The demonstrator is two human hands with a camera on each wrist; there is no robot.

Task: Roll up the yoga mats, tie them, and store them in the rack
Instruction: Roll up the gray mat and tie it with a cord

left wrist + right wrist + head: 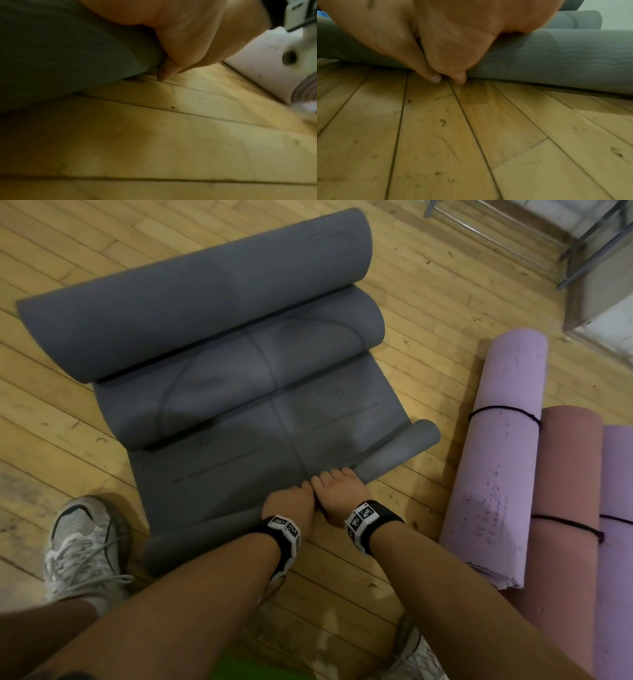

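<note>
Rolling is the step in hand. Grey mat [239, 364] lies on the wood floor [68, 446] in loose waves, and only its near edge is curled into a thin roll [394, 453]. Both hands sit side by side at the middle of this roll. Left hand [289, 505] and right hand [342, 494] curl over it, fingers on top and thumbs tucked under at the floor, so each holds the roll narrowly. Three tied mats [507, 460] lie to the right, near but apart. A metal frame [582, 241] stands in the far corner; I cannot tell if it is the rack. I judge the next move needs even pressure forward, keeping the roll tight and straight while the waves flatten ahead.
</note>
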